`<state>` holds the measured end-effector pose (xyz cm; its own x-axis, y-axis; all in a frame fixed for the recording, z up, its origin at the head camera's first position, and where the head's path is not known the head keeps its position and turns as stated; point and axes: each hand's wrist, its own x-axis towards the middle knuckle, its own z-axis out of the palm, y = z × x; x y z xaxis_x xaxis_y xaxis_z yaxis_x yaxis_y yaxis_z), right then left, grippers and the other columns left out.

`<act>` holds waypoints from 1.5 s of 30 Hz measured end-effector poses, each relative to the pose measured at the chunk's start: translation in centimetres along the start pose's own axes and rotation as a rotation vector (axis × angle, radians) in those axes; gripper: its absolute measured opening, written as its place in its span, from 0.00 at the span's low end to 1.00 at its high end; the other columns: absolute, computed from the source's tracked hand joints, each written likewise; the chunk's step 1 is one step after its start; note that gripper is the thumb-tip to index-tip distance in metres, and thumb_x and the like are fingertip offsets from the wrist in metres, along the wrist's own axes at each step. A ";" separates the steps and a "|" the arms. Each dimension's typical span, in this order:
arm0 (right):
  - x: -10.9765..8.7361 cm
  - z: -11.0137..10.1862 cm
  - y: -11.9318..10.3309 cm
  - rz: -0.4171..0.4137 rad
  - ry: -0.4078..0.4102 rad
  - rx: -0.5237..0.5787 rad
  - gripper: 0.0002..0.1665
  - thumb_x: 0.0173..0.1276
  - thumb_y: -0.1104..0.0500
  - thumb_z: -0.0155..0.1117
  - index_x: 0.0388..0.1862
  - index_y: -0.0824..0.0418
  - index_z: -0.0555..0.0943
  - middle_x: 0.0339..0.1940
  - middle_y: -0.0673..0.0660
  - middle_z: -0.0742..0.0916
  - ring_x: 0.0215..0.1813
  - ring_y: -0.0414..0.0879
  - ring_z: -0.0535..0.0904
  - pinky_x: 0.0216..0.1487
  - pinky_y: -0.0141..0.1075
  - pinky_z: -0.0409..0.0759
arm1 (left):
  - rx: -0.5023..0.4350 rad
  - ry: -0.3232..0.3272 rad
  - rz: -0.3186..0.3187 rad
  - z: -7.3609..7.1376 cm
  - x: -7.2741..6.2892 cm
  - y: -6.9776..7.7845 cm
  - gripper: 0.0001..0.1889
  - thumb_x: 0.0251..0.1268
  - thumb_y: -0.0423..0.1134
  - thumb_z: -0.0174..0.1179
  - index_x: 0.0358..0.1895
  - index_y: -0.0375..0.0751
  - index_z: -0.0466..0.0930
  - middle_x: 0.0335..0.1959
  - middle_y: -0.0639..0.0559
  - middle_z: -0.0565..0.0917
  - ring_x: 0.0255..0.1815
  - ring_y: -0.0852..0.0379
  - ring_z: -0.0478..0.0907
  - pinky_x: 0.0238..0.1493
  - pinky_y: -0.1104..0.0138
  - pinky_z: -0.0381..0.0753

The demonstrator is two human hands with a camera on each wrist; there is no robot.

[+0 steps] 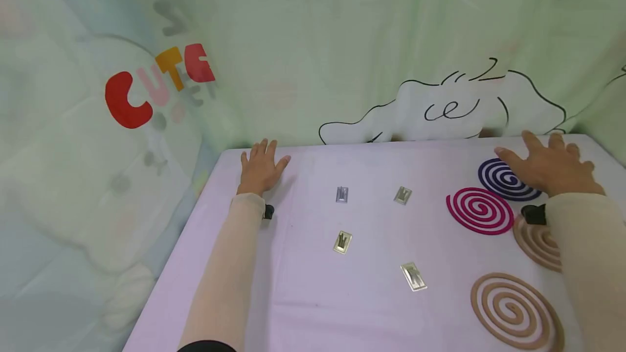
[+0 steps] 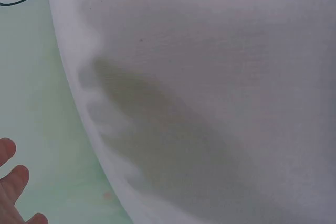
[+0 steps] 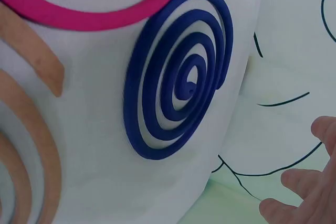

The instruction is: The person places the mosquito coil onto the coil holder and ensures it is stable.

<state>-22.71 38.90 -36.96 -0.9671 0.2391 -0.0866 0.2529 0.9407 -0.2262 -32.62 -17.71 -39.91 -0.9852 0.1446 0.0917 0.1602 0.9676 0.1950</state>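
Note:
My left hand hovers over the far left corner of the white table, fingers spread and holding nothing; its fingertips show at the lower left of the left wrist view. At the far right, my right hand is raised with spread fingers beside a dark blue spiral, and holds nothing. A magenta spiral lies just in front of the blue one. Two tan spirals lie nearer, one partly hidden by the right forearm, the other towards the front.
Several small metallic rectangular pieces lie mid-table: a silver one, another, a gold-toned one and a shiny one. A pale green printed curtain hangs behind the table's far edge and along the left side.

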 end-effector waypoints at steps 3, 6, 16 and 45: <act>0.1 0.0 -0.4 -0.019 -0.002 0.006 0.65 0.72 0.18 0.28 0.83 0.68 0.33 0.75 0.88 0.42 0.74 0.89 0.39 0.68 0.83 0.44 | -0.008 -0.009 0.000 0.1 -0.1 -0.1 0.41 0.81 0.68 0.37 0.85 0.47 0.51 0.85 0.41 0.52 0.85 0.38 0.46 0.80 0.35 0.41; 0.2 0.3 -0.5 -0.029 0.000 0.000 0.65 0.72 0.18 0.29 0.83 0.68 0.34 0.75 0.89 0.42 0.73 0.89 0.40 0.67 0.84 0.45 | -0.018 -0.018 0.003 0.2 -0.2 -0.1 0.41 0.81 0.68 0.37 0.85 0.46 0.51 0.85 0.41 0.52 0.85 0.38 0.46 0.80 0.35 0.40; 0.9 1.6 -2.0 -0.119 -0.034 0.074 0.62 0.74 0.20 0.31 0.84 0.66 0.34 0.76 0.87 0.41 0.74 0.89 0.39 0.64 0.85 0.47 | -0.110 0.015 0.021 1.5 -0.4 0.5 0.39 0.81 0.65 0.40 0.84 0.44 0.54 0.84 0.41 0.57 0.84 0.40 0.52 0.80 0.37 0.45; -4.9 5.5 -17.0 -0.455 0.017 0.501 0.41 0.79 0.48 0.62 0.81 0.65 0.62 0.74 0.74 0.73 0.70 0.71 0.73 0.66 0.68 0.73 | -0.574 -0.244 0.227 5.1 -3.8 10.1 0.24 0.72 0.34 0.64 0.69 0.45 0.76 0.57 0.55 0.82 0.55 0.57 0.77 0.58 0.62 0.79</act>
<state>-22.11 20.46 -38.01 -0.9794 -0.1471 0.1383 -0.2019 0.7246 -0.6590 -27.54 -7.45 -43.27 -0.8979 0.4397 -0.0193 0.3052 0.6536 0.6925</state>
